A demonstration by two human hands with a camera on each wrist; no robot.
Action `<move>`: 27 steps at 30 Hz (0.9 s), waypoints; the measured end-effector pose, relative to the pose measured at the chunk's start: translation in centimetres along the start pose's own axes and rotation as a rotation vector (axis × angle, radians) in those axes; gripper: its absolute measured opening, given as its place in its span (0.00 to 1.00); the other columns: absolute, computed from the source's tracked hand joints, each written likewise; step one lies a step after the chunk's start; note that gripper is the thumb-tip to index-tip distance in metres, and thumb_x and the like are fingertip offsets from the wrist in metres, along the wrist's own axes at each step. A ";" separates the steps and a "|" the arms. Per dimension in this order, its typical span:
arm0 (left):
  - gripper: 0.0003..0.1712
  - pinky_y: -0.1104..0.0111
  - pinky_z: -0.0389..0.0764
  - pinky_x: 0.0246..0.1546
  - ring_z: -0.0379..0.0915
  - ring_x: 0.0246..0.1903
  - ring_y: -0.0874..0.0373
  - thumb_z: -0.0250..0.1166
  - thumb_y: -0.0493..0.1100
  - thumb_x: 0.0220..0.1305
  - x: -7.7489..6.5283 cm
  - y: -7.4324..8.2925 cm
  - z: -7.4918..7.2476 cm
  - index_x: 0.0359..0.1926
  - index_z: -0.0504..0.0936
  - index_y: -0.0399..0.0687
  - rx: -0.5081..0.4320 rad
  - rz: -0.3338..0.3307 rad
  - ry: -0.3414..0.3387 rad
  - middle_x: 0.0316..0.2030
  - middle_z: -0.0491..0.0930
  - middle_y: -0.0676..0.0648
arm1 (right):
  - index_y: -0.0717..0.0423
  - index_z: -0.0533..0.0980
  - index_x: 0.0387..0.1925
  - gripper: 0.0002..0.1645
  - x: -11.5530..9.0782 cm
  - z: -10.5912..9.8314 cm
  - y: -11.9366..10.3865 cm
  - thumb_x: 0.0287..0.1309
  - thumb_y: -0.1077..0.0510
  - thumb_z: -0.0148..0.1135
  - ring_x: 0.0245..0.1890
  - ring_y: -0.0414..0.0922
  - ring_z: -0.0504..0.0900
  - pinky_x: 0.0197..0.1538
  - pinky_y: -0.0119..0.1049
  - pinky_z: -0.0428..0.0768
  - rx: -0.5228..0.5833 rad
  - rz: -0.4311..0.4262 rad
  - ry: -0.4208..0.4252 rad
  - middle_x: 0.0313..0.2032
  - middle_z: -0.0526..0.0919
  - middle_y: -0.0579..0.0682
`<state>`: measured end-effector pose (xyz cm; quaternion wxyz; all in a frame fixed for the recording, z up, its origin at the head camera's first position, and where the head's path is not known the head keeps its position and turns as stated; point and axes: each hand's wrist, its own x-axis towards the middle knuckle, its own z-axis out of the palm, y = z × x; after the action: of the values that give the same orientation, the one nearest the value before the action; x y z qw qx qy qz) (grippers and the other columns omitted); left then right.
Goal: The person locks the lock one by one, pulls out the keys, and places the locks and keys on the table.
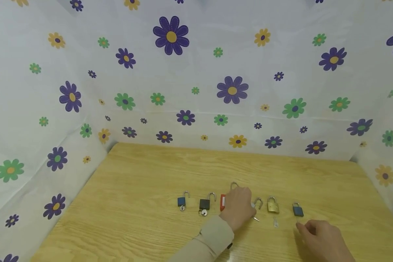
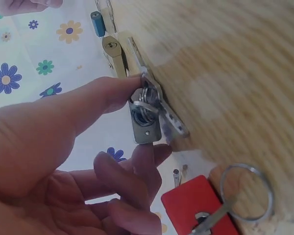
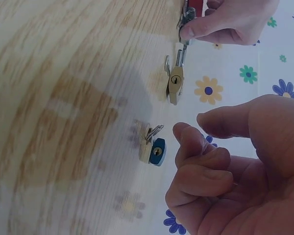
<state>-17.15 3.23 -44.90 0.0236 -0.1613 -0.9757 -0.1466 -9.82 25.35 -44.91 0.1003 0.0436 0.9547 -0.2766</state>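
Note:
My left hand pinches a small grey padlock between thumb and fingers. Keys on a ring stick out from its bottom face, and its shackle stands open. Beside that hand lies a red padlock with a key and a large ring, partly hidden in the head view. My right hand hovers just in front of a blue padlock, its fingers loosely bent and thumb apart from the index finger. Small keys lie by this padlock, untouched.
A brass padlock with a key before it lies between the hands. Further left are a black padlock and another blue padlock, both with raised shackles and keys. Flowered cloth walls the wooden table.

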 end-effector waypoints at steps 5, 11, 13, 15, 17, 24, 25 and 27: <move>0.39 0.76 0.43 0.06 0.37 0.09 0.66 0.76 0.42 0.41 0.0 -0.2 -0.4 0.06 0.48 0.53 -0.022 -0.003 -0.021 0.08 0.42 0.57 | 0.57 0.83 0.23 0.21 0.1 0.1 0.0 0.67 0.51 0.56 0.19 0.42 0.72 0.26 0.39 0.73 -0.008 -0.002 0.003 0.17 0.81 0.44; 0.38 0.76 0.46 0.05 0.40 0.08 0.66 0.76 0.41 0.43 0.4 -0.5 -1.0 0.05 0.50 0.53 -0.104 -0.026 -0.103 0.08 0.45 0.56 | 0.58 0.83 0.25 0.21 0.2 0.2 -0.1 0.66 0.50 0.55 0.20 0.42 0.73 0.26 0.40 0.74 -0.005 0.018 -0.007 0.18 0.82 0.45; 0.38 0.76 0.49 0.05 0.44 0.08 0.65 0.76 0.41 0.44 0.4 -0.6 -1.2 0.04 0.51 0.52 -0.115 -0.037 -0.124 0.07 0.49 0.56 | 0.58 0.83 0.25 0.21 0.2 0.2 -0.1 0.66 0.50 0.55 0.20 0.42 0.74 0.27 0.40 0.74 -0.007 0.024 -0.005 0.18 0.82 0.45; 0.37 0.76 0.53 0.05 0.50 0.10 0.64 0.75 0.41 0.46 0.5 -0.7 -1.2 0.03 0.53 0.52 -0.131 -0.041 -0.135 0.08 0.54 0.54 | 0.59 0.83 0.25 0.21 0.2 0.1 -0.1 0.66 0.50 0.55 0.21 0.42 0.74 0.27 0.41 0.75 -0.004 0.024 -0.004 0.19 0.82 0.45; 0.36 0.75 0.55 0.07 0.53 0.14 0.62 0.75 0.41 0.47 0.6 -0.8 -1.3 0.04 0.54 0.51 -0.147 -0.037 -0.141 0.10 0.57 0.53 | 0.59 0.83 0.25 0.21 0.2 0.2 -0.2 0.66 0.50 0.55 0.21 0.42 0.74 0.27 0.41 0.75 -0.005 0.022 0.001 0.19 0.82 0.45; 0.29 0.77 0.52 0.04 0.48 0.05 0.67 0.72 0.41 0.53 0.8 -2.4 -1.1 0.03 0.67 0.48 -0.366 -0.070 -0.166 0.04 0.58 0.56 | 0.60 0.83 0.25 0.22 0.3 0.2 -0.3 0.67 0.50 0.55 0.21 0.43 0.78 0.30 0.47 0.80 0.001 0.009 0.002 0.19 0.84 0.45; 0.26 0.77 0.53 0.03 0.48 0.03 0.67 0.73 0.42 0.53 0.8 -2.7 -1.1 0.04 0.72 0.45 -0.415 -0.073 -0.165 0.03 0.61 0.55 | 0.60 0.83 0.25 0.22 0.3 0.2 -0.3 0.67 0.50 0.55 0.21 0.42 0.78 0.30 0.47 0.80 -0.001 0.014 0.001 0.19 0.84 0.45; 0.17 0.78 0.57 0.03 0.54 0.02 0.68 0.74 0.43 0.54 0.7 -3.1 -1.1 0.14 0.82 0.42 -0.503 -0.092 -0.156 0.04 0.69 0.54 | 0.61 0.83 0.26 0.22 0.3 0.3 -0.3 0.66 0.50 0.55 0.21 0.42 0.78 0.30 0.47 0.80 0.001 0.023 -0.005 0.19 0.84 0.45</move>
<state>-18.80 0.32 -44.60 -0.0994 -0.1282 -0.9137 -0.3725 -10.11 24.93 -45.02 0.1059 0.0540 0.9538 -0.2759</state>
